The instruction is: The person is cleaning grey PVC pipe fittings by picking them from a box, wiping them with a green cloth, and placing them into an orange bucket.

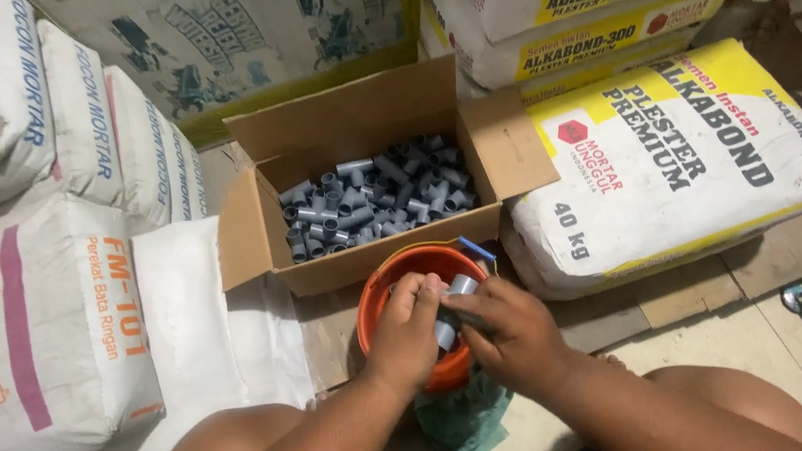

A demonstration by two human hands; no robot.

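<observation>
Your hands meet over the bucket [385,303], which stands just before the open box [357,195] of pipe fittings [373,198]. Stacked sacks [30,328] lie to your left, another sack [685,153] to the box's right.

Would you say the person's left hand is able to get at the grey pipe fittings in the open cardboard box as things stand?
Probably yes. The cardboard box stands open just beyond the orange bucket, its flaps folded out, nothing covering the grey fittings. The left hand is busy with a fitting over the bucket, though.
</observation>
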